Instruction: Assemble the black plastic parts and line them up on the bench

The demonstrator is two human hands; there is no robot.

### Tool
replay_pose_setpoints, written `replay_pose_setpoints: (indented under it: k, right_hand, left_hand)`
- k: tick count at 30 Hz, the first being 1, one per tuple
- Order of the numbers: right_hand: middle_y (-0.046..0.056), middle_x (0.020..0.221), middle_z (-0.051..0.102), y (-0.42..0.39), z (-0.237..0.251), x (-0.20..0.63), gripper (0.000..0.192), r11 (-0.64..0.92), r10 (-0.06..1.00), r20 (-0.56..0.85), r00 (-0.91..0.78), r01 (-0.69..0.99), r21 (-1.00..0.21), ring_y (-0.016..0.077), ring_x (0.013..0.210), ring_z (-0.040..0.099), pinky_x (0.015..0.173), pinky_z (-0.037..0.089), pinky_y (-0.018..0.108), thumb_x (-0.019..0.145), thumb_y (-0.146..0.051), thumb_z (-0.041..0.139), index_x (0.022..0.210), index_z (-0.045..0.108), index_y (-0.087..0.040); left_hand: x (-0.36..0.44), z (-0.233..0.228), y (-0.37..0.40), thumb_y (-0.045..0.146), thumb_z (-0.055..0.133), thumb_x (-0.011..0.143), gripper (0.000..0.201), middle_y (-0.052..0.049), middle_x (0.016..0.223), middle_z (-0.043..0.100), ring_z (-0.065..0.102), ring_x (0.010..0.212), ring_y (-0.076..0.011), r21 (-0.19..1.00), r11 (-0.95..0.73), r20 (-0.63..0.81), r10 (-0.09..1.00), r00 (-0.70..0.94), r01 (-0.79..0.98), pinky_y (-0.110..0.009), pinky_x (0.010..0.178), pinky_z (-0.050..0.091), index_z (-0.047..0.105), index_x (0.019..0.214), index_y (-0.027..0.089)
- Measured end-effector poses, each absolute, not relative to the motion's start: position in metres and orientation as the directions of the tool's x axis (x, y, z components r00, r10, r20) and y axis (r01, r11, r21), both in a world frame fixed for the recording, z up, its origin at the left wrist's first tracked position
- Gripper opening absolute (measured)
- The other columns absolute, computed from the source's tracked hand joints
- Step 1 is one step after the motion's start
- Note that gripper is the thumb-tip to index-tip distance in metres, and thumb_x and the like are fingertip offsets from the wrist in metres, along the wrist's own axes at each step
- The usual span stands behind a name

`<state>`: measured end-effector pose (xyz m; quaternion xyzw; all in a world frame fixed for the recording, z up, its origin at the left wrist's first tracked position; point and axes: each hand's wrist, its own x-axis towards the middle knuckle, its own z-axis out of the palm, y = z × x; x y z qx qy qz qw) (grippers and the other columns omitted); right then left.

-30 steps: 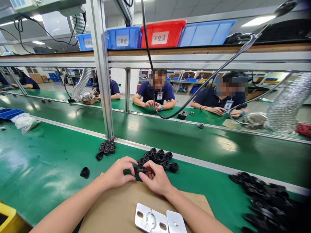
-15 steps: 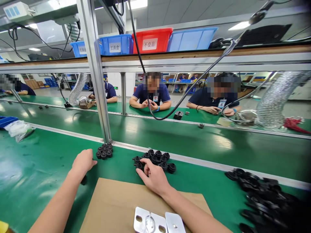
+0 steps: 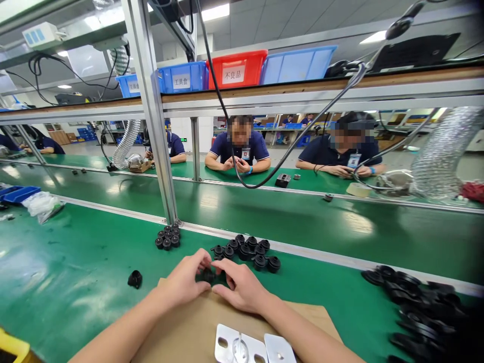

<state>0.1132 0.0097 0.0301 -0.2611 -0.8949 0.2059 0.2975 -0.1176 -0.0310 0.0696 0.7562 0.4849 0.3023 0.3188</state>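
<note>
Left hand (image 3: pixel 184 283) grasping a small dark part (image 3: pixel 207 275) between thumb and curled fingers, above the far edge of the brown sheet (image 3: pixel 192 325); right hand (image 3: pixel 244 287) bent in from the right with its fingertips close at the same part, though blur and shadow hide whether they grip it. Just beyond the hands, a cluster of stepped black pieces (image 3: pixel 245 251), with a smaller round group (image 3: pixel 167 243) farther left and one loose black cap (image 3: pixel 134 279) nearer on the green bench (image 3: pixel 86 257). Silver plate (image 3: pixel 250 346) near, on the sheet; black heap (image 3: pixel 406 290) far to the right.
</note>
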Motion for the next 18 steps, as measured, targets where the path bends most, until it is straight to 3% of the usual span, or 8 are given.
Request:
replay_pose_setpoints:
  k: [6,8,12,18]
  right_hand:
    - [-0.003,0.076,0.057,0.011,0.028,0.112,0.020,0.742,0.646,0.419,-0.638,0.394,-0.542,0.0143,0.061,0.051,0.057,0.033,0.029,0.091,-0.034,0.074,0.102,0.065,-0.020]
    - [-0.002,0.078,0.056,0.010,0.029,0.113,0.020,0.744,0.635,0.413,-0.653,0.374,-0.553,0.0146,0.063,0.052,0.058,0.035,0.029,0.092,-0.033,0.073,0.105,0.065,-0.021]
    - [0.000,0.092,0.064,0.009,0.032,0.113,0.035,0.728,0.644,0.413,-0.644,0.352,-0.588,0.0138,0.064,0.056,0.060,0.039,0.028,0.095,-0.031,0.069,0.129,0.062,-0.026]
    - [-0.001,0.082,0.067,0.010,0.028,0.111,0.030,0.676,0.679,0.403,-0.613,0.309,-0.669,0.0138,0.060,0.059,0.057,0.042,0.027,0.094,-0.029,0.069,0.122,0.065,-0.023]
  left_hand:
    - [-0.093,0.053,-0.041,-0.004,0.051,0.076,0.058,-0.005,0.125,0.062,0.061,0.114,-0.0227,0.608,-0.543,0.345,0.838,0.423,0.580,-0.035,0.098,0.052,0.053,0.125,0.027]
    - [-0.096,0.053,-0.042,-0.004,0.051,0.076,0.058,-0.006,0.126,0.061,0.061,0.114,-0.0235,0.571,-0.569,0.367,0.822,0.436,0.592,-0.036,0.098,0.054,0.053,0.125,0.026]
    - [-0.100,0.052,-0.039,-0.005,0.050,0.076,0.062,-0.007,0.131,0.059,0.063,0.115,-0.0230,0.550,-0.577,0.426,0.816,0.392,0.603,-0.035,0.097,0.057,0.051,0.128,0.027]
    - [-0.103,0.049,-0.037,-0.002,0.057,0.086,0.060,-0.008,0.139,0.055,0.062,0.123,-0.0225,0.508,-0.618,0.451,0.784,0.426,0.599,-0.036,0.103,0.057,0.048,0.136,0.029]
